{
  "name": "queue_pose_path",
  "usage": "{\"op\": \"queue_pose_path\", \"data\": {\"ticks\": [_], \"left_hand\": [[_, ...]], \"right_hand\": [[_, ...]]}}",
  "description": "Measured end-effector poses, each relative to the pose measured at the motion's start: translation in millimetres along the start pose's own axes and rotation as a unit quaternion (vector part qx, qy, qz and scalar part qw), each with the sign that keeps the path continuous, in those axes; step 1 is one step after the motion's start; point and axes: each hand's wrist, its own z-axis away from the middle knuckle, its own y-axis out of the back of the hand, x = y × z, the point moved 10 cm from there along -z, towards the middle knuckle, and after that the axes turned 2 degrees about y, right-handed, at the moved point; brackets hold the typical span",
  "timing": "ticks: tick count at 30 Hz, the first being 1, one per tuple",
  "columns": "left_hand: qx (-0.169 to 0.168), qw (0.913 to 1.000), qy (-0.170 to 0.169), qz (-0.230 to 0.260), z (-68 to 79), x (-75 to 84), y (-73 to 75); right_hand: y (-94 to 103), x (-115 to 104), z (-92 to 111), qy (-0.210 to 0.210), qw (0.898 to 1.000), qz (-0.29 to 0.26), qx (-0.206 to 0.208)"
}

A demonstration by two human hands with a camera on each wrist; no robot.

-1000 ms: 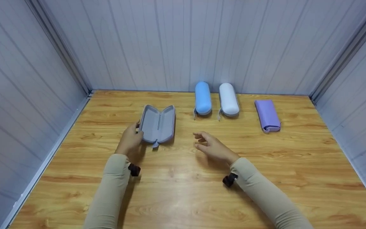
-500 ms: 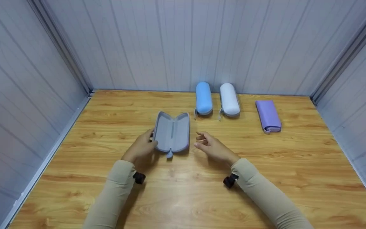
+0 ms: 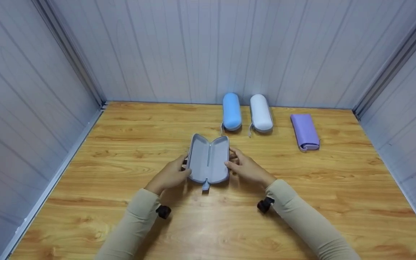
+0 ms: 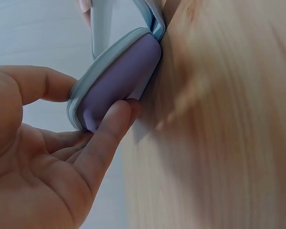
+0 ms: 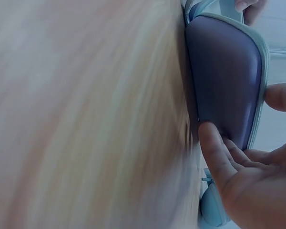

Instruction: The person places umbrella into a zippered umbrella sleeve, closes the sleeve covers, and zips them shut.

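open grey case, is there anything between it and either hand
No, nothing visible. The left hand pinches the left half of the open grey case and the right hand holds its right half, fingers directly on the shell in both wrist views.

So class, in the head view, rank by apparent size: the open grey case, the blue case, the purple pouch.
1. Open grey case, largest, though nearest the camera.
2. Blue case and purple pouch: too alike to rank.
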Motion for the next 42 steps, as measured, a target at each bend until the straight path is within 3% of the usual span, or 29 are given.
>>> {"op": "queue_pose_path", "data": {"ticks": [11,27,31,38,42], "left_hand": [[-0.011,0.9993,-0.029,0.023,-2.8,10.6,-18.3],[-0.050,0.9858,0.012,0.159,-15.2,12.3,-54.9],[-0.054,0.9773,0.024,0.204,-19.8,13.9,-62.7],[-0.066,0.9432,0.055,0.321,-25.6,9.6,-76.4],[-0.076,0.9338,0.059,0.345,-26.1,9.6,-81.2]], "right_hand": [[16.9,10,18,-0.005,1.000,-0.007,-0.006],[46.8,28,47,-0.020,1.000,-0.016,0.009],[53.0,30,51,-0.025,0.999,-0.016,0.012],[57.7,32,56,-0.028,0.999,-0.021,0.011],[58.6,32,58,-0.022,1.000,-0.019,0.007]]}}
